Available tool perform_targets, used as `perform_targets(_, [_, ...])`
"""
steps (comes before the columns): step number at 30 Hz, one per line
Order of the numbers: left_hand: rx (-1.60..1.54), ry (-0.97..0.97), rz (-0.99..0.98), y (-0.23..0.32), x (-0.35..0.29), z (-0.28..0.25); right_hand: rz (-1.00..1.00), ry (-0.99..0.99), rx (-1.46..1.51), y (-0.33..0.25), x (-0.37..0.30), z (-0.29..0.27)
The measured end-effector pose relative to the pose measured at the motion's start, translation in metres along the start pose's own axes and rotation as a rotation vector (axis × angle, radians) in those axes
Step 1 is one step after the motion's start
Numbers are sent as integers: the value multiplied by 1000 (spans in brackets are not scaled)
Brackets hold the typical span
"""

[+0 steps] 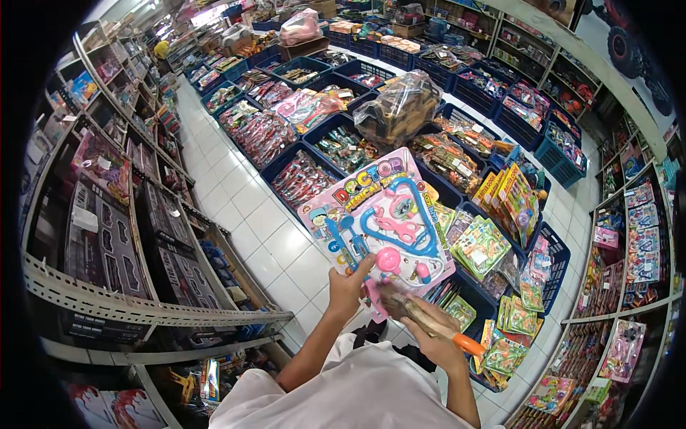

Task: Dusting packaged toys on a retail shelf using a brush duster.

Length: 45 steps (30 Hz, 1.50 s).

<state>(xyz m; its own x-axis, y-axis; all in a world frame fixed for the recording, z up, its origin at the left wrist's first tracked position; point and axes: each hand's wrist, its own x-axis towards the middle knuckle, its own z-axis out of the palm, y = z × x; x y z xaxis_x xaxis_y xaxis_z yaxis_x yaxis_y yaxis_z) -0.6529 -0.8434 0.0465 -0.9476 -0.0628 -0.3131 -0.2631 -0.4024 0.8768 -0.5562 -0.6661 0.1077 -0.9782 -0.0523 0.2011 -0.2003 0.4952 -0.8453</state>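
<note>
A pink toy doctor set (386, 229) on a flat card, with blue and pink plastic pieces under clear plastic, is tilted in front of me. My left hand (348, 292) is closed on its lower left edge, thumb on the front face. In my right hand (434, 342) is a brush (421, 319) with a wooden handle and an orange end. Its bristles lie against the lower part of the card and are smeared by motion. The fingers of my right hand wrap round the handle and are partly hidden.
Blue plastic crates (289, 154) full of packaged toys stand beyond the card. A plastic-wrapped toy vehicle (400, 107) rests on top of them. Metal shelving (153, 307) with boxes is close on my left, and more shelves (607, 293) line the right. White floor tiles (268, 264) run between.
</note>
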Motion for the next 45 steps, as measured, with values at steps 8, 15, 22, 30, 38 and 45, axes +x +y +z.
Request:
perform_targets(8, [-108, 0, 52, 15, -12, 24, 109, 470, -26, 26, -9, -3])
perform_targets(15, [-126, 57, 73, 10, 5, 15, -195, 48, -18, 19, -18, -8])
perform_targets(22, [-189, 34, 97, 25, 9, 20, 107, 533, -95, 22, -10, -18])
perform_targets(30, [-157, -78, 88, 12, 11, 22, -288, -43, -233, 22, -32, -24])
perform_targets(38, [-203, -134, 67, 7, 11, 42, -18, 409, -290, 37, -41, -42])
perform_targets(45, [-205, -142, 36, -4, 14, 63, -33, 115, -111, 36, -62, -29])
